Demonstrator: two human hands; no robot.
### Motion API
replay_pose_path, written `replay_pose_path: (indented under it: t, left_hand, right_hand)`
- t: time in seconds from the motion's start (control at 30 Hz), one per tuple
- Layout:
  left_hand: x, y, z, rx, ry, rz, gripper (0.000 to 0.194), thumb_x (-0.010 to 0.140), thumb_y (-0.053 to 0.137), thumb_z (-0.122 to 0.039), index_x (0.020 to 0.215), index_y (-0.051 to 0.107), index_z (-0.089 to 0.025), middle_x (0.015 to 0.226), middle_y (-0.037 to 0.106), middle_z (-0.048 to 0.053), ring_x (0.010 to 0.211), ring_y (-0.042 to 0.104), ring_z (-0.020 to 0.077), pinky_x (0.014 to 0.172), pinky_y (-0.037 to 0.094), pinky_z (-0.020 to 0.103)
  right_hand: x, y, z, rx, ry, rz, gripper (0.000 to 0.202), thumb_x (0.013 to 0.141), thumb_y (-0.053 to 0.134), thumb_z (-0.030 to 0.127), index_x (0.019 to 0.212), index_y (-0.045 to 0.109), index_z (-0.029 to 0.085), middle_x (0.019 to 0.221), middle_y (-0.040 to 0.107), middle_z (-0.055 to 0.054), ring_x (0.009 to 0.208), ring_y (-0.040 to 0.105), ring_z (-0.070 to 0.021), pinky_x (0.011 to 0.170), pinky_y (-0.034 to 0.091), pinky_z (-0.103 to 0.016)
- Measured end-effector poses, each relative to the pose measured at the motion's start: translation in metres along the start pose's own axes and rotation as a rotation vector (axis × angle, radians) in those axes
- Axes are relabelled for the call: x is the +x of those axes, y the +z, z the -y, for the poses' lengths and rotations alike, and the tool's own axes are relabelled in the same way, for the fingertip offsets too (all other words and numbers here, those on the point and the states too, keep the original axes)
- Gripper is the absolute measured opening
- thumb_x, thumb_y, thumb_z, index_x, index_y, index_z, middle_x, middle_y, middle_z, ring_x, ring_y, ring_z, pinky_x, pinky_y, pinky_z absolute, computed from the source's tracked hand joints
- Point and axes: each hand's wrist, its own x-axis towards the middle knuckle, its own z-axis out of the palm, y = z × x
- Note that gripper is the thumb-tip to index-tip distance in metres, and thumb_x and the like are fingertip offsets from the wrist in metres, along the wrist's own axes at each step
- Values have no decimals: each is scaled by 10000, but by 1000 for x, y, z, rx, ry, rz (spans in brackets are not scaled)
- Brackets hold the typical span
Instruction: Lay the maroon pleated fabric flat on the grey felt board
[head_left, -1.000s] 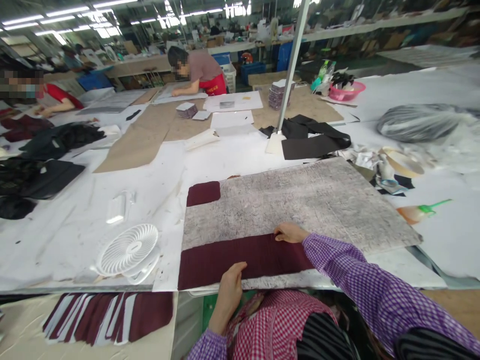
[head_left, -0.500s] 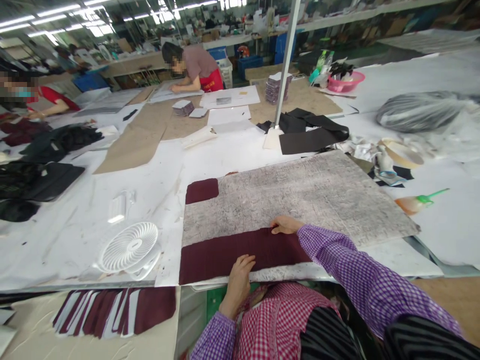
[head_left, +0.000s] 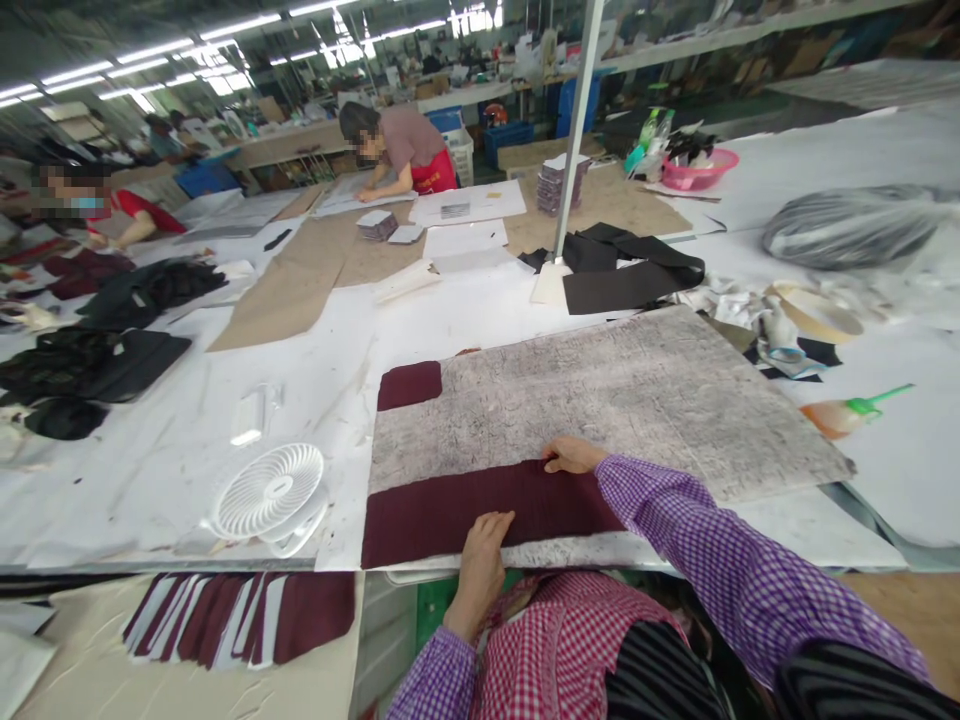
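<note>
Hands lie flat, fingers open: left hand (head_left: 484, 545) and right hand (head_left: 571, 456) press the maroon strip (head_left: 480, 510) on the board (head_left: 637, 400).

Both hands lie palm-down, fingers extended: the left hand (head_left: 484, 548) near, its forearm rising from below; the right hand (head_left: 571, 456) farther out, its purple-checked sleeve stretching in from the lower right.

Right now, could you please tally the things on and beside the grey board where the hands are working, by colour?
Maroon: 2, the long strip under both hands and the small patch.
White: 1, the fan.
Grey: 1, the board.
Orange: 1, the bottle.
Total: 5.
</note>
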Motion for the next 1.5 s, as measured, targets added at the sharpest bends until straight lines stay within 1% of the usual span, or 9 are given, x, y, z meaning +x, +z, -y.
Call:
replay_pose_path:
  t: [0.1, 0.23, 0.4, 0.53, 0.63, 0.8, 0.93, 1.23, 1.5]
  left_hand:
    - [1, 0, -7, 61, -13, 16, 683, 716, 353, 32, 1333, 466, -239, 1308, 546, 74, 1185, 432, 244, 975, 380, 428]
    - [3, -2, -13, 106, 16, 66, 678, 718, 368, 38, 1303, 500, -279, 1431, 459, 4, 1204, 380, 273, 987, 338, 461]
    - [6, -7, -15, 122, 34, 102, 649, 744, 366, 28, 1303, 503, -272, 1413, 490, -22, 1184, 372, 269, 965, 345, 446]
    - [7, -8, -15, 119, 26, 111, 629, 753, 374, 20, 1286, 521, -279, 1408, 497, -29, 1161, 383, 262, 940, 358, 440]
    - [8, -8, -14, 107, 14, 111, 624, 749, 379, 18, 1275, 534, -278, 1398, 509, -20, 1156, 385, 256, 935, 363, 440]
    - [10, -6, -6, 70, -13, 108, 586, 758, 366, 2, 1243, 563, -262, 1357, 554, -2, 1136, 411, 244, 902, 396, 449]
    - [11, -6, -2, 50, -13, 107, 557, 774, 370, -18, 1222, 579, -273, 1340, 569, -3, 1125, 428, 236, 902, 402, 451]
    - [11, -10, -8, 57, 7, 105, 577, 739, 397, 14, 1209, 590, -260, 1349, 560, -5, 1131, 422, 237, 904, 406, 446]
    - [12, -12, -11, 71, 2, 110, 568, 747, 389, 14, 1203, 595, -255, 1343, 565, 3, 1129, 420, 247, 905, 404, 466]
  right_hand:
    - [0, 0, 0, -11, 2, -10, 246, 901, 555, 336, 1061, 602, 155, 1068, 630, -57, 932, 615, -189, 826, 508, -401]
    - [-1, 2, 0, -35, 18, -25, 252, 901, 555, 334, 1080, 597, 160, 1096, 623, -63, 964, 607, -197, 845, 501, -413]
    - [-4, 5, 6, -80, 65, -54, 260, 901, 557, 330, 1099, 592, 166, 1125, 615, -68, 990, 601, -204, 862, 496, -427]
    - [-7, 8, 11, -112, 132, -109, 293, 898, 558, 343, 1129, 574, 164, 1147, 600, -75, 1004, 593, -215, 870, 488, -443]
    - [-10, 8, 7, -108, 154, -135, 317, 897, 554, 361, 1147, 560, 166, 1146, 596, -77, 997, 593, -215, 864, 489, -440]
    - [-20, 2, -17, -61, 116, -109, 318, 897, 550, 373, 1136, 562, 163, 1104, 609, -71, 946, 605, -199, 826, 504, -411]
    - [-27, -2, -31, -37, 78, -81, 290, 898, 555, 348, 1121, 570, 163, 1100, 612, -67, 962, 600, -200, 836, 500, -411]
    - [-22, -10, -30, -33, 59, -15, 254, 894, 568, 322, 1085, 587, 155, 1068, 623, -58, 926, 612, -189, 815, 512, -397]
    - [-20, -10, -33, -40, 49, -12, 263, 896, 559, 338, 1087, 578, 158, 1051, 619, -55, 901, 608, -184, 797, 509, -386]
